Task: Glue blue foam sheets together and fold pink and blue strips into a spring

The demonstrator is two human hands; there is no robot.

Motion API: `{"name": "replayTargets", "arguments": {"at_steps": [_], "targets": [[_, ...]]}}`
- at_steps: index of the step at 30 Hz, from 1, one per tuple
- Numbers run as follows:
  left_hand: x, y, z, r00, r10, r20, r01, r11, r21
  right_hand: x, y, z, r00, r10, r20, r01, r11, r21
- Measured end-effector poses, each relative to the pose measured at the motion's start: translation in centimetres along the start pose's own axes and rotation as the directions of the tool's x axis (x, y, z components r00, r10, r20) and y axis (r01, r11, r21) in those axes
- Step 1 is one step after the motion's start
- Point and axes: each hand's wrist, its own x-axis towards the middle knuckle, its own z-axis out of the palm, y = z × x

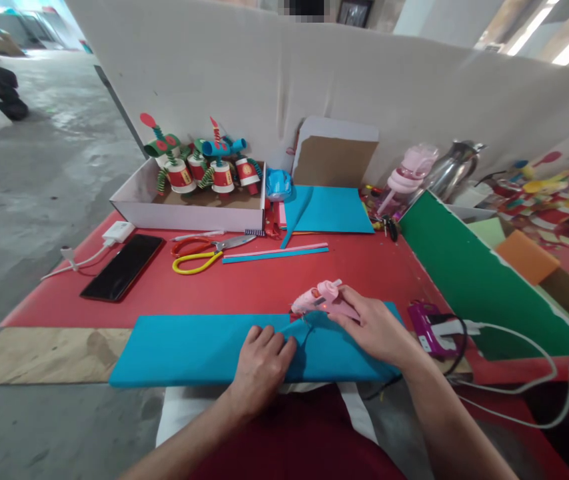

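My right hand point(372, 327) is wrapped round a pink glue gun point(325, 300), whose nozzle points left over a long blue sheet point(184, 347) at the table's front edge. My left hand point(263, 360) rests on that sheet with its fingers curled. From its fingertips a piece of blue paper point(294, 325) slants up to the right, beneath the nozzle. The fingers hide where they grip it. Beyond the glue gun, a pink and a blue paper strip point(274, 255) lie side by side. Scissors point(214, 252) with one red and one yellow handle lie left of them.
A white box point(189, 217) of paper-cup figures stands back left; a phone point(123, 268) and charger point(117, 232) lie in front. Blue sheets point(334, 208) lie at the back. On the right are a purple power strip point(433, 330) with cords, a green box point(457, 273) and a bottle point(407, 175).
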Motion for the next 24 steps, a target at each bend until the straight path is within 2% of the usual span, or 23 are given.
{"name": "replayTargets", "arguments": {"at_steps": [5, 15, 24], "targets": [[-0.2, 0.2, 0.2, 0.999, -0.036, 0.025, 0.036, 0.999, -0.020, 0.2, 0.0, 0.3, 0.999, 0.012, 0.037, -0.012, 1.000, -0.003], [-0.3, 0.1, 0.4, 0.998, -0.040, 0.048, 0.041, 0.999, -0.028, -0.4, -0.1, 0.7, 0.999, -0.050, -0.011, 0.048, 0.989, -0.140], [-0.4, 0.1, 0.4, 0.996, -0.045, 0.074, 0.047, 0.998, -0.031, 0.3, -1.2, 0.7, 0.998, -0.026, 0.051, 0.033, 0.989, -0.144]]}}
